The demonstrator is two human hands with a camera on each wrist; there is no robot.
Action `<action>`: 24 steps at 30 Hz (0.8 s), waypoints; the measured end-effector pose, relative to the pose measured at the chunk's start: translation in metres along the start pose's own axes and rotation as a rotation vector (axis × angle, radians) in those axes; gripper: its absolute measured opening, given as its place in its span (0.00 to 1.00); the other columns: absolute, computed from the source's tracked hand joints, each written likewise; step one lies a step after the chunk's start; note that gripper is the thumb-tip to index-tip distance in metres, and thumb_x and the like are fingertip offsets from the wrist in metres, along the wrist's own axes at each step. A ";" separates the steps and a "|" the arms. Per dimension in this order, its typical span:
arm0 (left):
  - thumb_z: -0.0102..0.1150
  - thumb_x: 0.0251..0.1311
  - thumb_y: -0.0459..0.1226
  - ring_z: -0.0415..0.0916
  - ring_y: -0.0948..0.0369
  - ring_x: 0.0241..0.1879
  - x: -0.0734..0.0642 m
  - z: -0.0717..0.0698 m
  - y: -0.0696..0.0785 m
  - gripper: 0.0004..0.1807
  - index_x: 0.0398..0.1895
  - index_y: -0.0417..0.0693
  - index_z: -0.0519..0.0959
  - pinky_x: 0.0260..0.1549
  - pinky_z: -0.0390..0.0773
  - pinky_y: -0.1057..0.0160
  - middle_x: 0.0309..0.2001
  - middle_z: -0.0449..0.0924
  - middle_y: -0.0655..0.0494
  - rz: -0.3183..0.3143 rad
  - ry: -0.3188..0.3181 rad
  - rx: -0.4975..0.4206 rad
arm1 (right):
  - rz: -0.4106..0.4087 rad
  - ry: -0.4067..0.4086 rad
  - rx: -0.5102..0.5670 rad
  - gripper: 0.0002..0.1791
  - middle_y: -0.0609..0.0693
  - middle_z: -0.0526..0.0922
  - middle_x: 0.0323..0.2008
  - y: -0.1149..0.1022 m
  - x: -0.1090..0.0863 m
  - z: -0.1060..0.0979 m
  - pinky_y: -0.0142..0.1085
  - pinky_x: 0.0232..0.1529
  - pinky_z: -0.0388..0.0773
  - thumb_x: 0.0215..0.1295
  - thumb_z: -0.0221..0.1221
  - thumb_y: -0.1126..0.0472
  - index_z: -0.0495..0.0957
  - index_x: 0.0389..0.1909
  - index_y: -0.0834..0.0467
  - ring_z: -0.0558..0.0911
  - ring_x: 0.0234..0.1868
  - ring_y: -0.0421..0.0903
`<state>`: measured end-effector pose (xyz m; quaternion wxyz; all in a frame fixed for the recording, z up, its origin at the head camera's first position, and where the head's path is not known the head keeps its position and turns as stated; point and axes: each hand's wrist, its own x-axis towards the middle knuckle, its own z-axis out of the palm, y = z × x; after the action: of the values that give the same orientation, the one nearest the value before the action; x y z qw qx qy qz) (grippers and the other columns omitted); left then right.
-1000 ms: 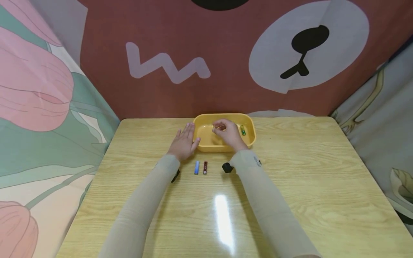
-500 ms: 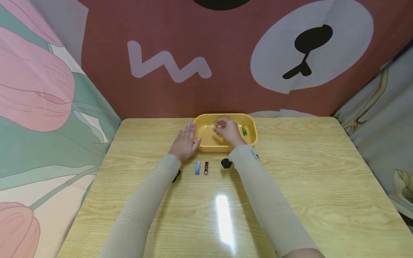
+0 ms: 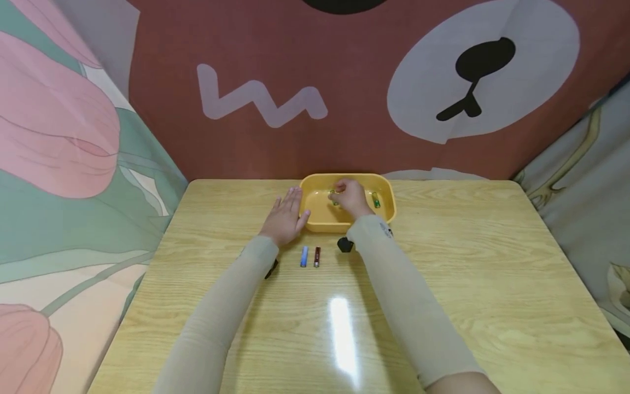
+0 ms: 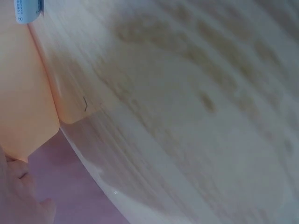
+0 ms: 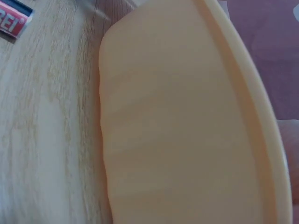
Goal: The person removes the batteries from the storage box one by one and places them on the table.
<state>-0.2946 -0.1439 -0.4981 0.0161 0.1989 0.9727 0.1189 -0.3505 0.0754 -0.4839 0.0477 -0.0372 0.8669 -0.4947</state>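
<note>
A yellow tray [image 3: 325, 226] stands at the table's back edge; its wall [image 5: 177, 112] fills the right wrist view. My left hand [image 3: 283, 220] lies with straight fingers against the tray's left side. Inside the tray, my right hand [image 3: 351, 198] pinches a small green battery [image 3: 334, 198] between thumb and fingers, which partly cover it. Another green battery [image 3: 376, 200] lies at the tray's right end. In front of the tray are a blue battery [image 3: 304, 256] and a dark red battery [image 3: 317, 257], side by side. The right wrist view shows lettering on the red battery [image 5: 14, 18].
The wooden table [image 3: 467, 262] spreads out around the tray. Behind it hangs a reddish-brown cloth [image 3: 354, 126], with printed cloth [image 3: 64, 126] at the left. A black wrist camera [image 3: 345, 244] hangs at my right cuff, near the tray's front wall.
The battery at my right fingertips has turned from lying crosswise, reddish then gold, to pointing front to back and looking green. My left hand stays against the tray; the view shifts slightly.
</note>
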 end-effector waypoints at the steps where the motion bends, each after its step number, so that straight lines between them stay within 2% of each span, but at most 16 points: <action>1: 0.27 0.80 0.55 0.31 0.54 0.81 0.000 0.000 0.000 0.40 0.82 0.39 0.38 0.77 0.41 0.46 0.82 0.37 0.46 0.002 0.000 0.000 | 0.009 0.000 -0.011 0.22 0.63 0.81 0.53 -0.001 0.001 -0.001 0.46 0.52 0.82 0.66 0.67 0.64 0.78 0.58 0.68 0.81 0.53 0.58; 5: 0.28 0.80 0.55 0.30 0.54 0.81 0.000 -0.001 0.002 0.40 0.82 0.39 0.38 0.77 0.39 0.47 0.82 0.37 0.46 0.001 -0.001 -0.006 | 0.033 0.000 -0.037 0.22 0.63 0.81 0.51 -0.002 0.005 -0.001 0.48 0.54 0.80 0.65 0.67 0.64 0.78 0.58 0.68 0.81 0.52 0.57; 10: 0.27 0.80 0.56 0.31 0.54 0.81 0.000 0.000 0.003 0.40 0.82 0.40 0.38 0.77 0.39 0.47 0.82 0.38 0.46 0.004 -0.003 0.000 | 0.015 -0.002 -0.091 0.23 0.63 0.80 0.48 0.005 0.008 0.001 0.49 0.56 0.79 0.66 0.66 0.65 0.78 0.60 0.68 0.80 0.46 0.54; 15: 0.25 0.80 0.57 0.31 0.54 0.81 0.000 0.000 0.003 0.40 0.82 0.39 0.38 0.77 0.40 0.47 0.82 0.38 0.46 0.009 -0.004 0.013 | 0.009 0.008 -0.150 0.22 0.64 0.82 0.46 0.008 0.006 0.003 0.48 0.48 0.81 0.65 0.66 0.66 0.78 0.59 0.69 0.80 0.40 0.53; 19: 0.27 0.80 0.56 0.31 0.54 0.81 0.001 0.002 0.001 0.40 0.82 0.39 0.39 0.77 0.40 0.46 0.82 0.39 0.45 0.010 0.006 0.004 | 0.012 0.012 -0.216 0.20 0.63 0.84 0.45 0.006 0.006 0.006 0.44 0.43 0.81 0.65 0.66 0.65 0.80 0.55 0.68 0.80 0.37 0.51; 24: 0.25 0.80 0.57 0.31 0.54 0.81 0.000 0.003 0.000 0.40 0.82 0.40 0.38 0.77 0.39 0.47 0.82 0.38 0.46 0.008 0.008 0.006 | 0.029 0.002 -0.250 0.17 0.62 0.84 0.48 0.004 0.006 0.009 0.40 0.39 0.78 0.65 0.64 0.65 0.80 0.54 0.67 0.76 0.29 0.46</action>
<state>-0.2946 -0.1438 -0.5008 0.0113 0.2025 0.9722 0.1169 -0.3555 0.0690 -0.4917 0.0488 -0.0300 0.9224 -0.3820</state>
